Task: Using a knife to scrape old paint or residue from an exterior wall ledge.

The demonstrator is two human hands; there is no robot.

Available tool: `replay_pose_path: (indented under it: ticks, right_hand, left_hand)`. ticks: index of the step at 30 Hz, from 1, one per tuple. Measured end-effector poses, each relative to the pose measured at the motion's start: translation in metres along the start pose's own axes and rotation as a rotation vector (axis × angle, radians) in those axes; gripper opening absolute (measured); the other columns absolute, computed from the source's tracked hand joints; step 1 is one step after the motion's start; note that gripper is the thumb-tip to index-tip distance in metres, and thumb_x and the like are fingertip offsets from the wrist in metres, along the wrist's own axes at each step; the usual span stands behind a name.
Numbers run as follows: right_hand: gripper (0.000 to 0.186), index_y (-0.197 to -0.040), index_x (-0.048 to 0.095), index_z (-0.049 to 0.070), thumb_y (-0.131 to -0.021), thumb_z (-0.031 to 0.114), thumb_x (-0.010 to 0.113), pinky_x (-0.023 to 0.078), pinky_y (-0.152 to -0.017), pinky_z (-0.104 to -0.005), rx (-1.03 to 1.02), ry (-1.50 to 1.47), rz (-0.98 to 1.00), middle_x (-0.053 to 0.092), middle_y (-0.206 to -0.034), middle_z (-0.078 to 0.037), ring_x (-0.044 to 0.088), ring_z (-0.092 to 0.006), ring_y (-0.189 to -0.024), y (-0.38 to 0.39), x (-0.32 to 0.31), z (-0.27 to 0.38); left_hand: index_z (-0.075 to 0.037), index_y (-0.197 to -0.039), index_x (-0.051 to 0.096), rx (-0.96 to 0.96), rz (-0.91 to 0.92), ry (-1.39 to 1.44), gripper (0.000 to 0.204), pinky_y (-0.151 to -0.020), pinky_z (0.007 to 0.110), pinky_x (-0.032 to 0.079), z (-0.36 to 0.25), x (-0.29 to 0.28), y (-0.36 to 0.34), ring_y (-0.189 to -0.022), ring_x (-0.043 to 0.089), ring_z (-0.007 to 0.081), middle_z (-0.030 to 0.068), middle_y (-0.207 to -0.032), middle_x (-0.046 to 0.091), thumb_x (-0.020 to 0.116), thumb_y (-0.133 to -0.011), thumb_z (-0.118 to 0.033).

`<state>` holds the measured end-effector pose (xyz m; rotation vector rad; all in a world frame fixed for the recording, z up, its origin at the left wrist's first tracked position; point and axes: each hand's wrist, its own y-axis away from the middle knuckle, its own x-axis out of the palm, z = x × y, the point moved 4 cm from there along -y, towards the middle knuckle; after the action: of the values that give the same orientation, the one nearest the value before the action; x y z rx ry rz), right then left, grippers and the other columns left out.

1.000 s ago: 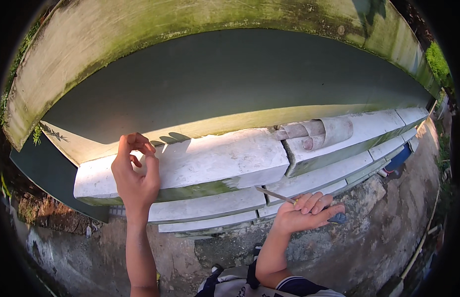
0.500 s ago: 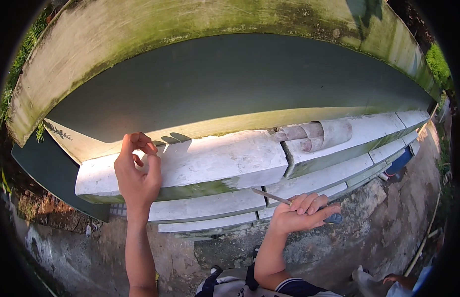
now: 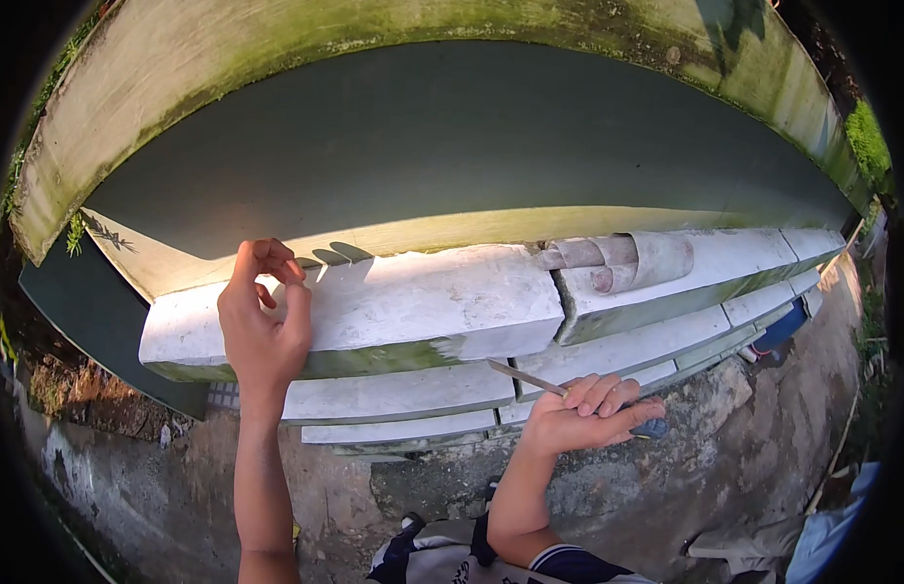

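Observation:
My left hand (image 3: 267,311) hovers at the left part of a white-coated concrete slab (image 3: 433,297), its fingers loosely curled with small gaps and nothing visible in them. My right hand (image 3: 588,419) grips the dark blue handle of a long, thin metal tool (image 3: 515,372), whose blade points up-left in front of the slab's lower edge. Several curled, worn, pinkish-grey sheets (image 3: 656,255) lie on the slab to the right, across from a crack.
A mossy curved wall (image 3: 394,24) arches above a dark grey-green recessed face (image 3: 452,127). Stepped white ledges (image 3: 394,394) run below, with a blue object (image 3: 778,326) at their right end. Another person's pale blue clothing (image 3: 827,530) shows at lower right, over stained concrete ground (image 3: 150,467).
The other person has come into view at the lower right. My hands keep nearly the same grip and posture, and the whole view has shifted slightly.

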<state>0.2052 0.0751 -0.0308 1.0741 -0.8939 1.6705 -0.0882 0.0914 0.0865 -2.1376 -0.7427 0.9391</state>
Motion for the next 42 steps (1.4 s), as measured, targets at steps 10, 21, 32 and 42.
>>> replay_pose_path:
  ticks: [10,21,32,42]
  right_hand:
    - [0.031,-0.1,0.038,0.015,-0.107,0.043,0.052,0.023,-0.032,-0.0193,0.049,-0.101,-0.02,0.031,-0.064,0.006,0.027,-0.002,-0.042,-0.002,-0.002,-0.001]
    - [0.028,-0.112,0.039,0.016,-0.11,0.043,0.044,0.022,-0.03,-0.0176,0.097,0.015,-0.043,0.029,-0.064,0.006,0.024,-0.0015,-0.041,0.012,-0.002,-0.012]
    - [0.029,-0.115,0.036,0.018,-0.11,0.046,0.039,0.027,-0.028,-0.0175,0.058,-0.045,-0.02,0.03,-0.063,0.005,0.026,-0.0025,-0.039,0.006,-0.007,-0.004]
    - [0.036,-0.124,0.04,0.016,-0.109,0.048,0.043,0.023,-0.029,-0.0175,0.088,0.034,0.032,0.029,-0.063,0.006,0.025,-0.0011,-0.041,0.019,-0.007,-0.009]
  left_hand:
    - [-0.005,-0.097,0.057,-0.009,0.0,0.003,0.017,-0.06,0.028,0.037,-0.001,0.005,0.004,-0.076,0.064,0.0119,0.0018,-0.081,0.065,0.055,-0.08,-0.004]
    - [-0.005,-0.097,0.057,0.012,0.001,-0.019,0.017,-0.059,0.027,0.036,0.0,0.004,0.002,-0.076,0.063,0.0111,0.0012,-0.08,0.064,0.054,-0.08,-0.003]
    - [-0.004,-0.095,0.056,-0.008,0.004,0.001,0.015,-0.058,0.027,0.036,0.002,0.001,-0.001,-0.076,0.063,0.0111,0.0021,-0.081,0.064,0.054,-0.08,-0.003]
    - [-0.005,-0.096,0.057,-0.009,-0.003,0.006,0.016,-0.059,0.027,0.036,0.004,0.002,0.0,-0.077,0.063,0.0107,0.0015,-0.081,0.065,0.054,-0.08,-0.003]
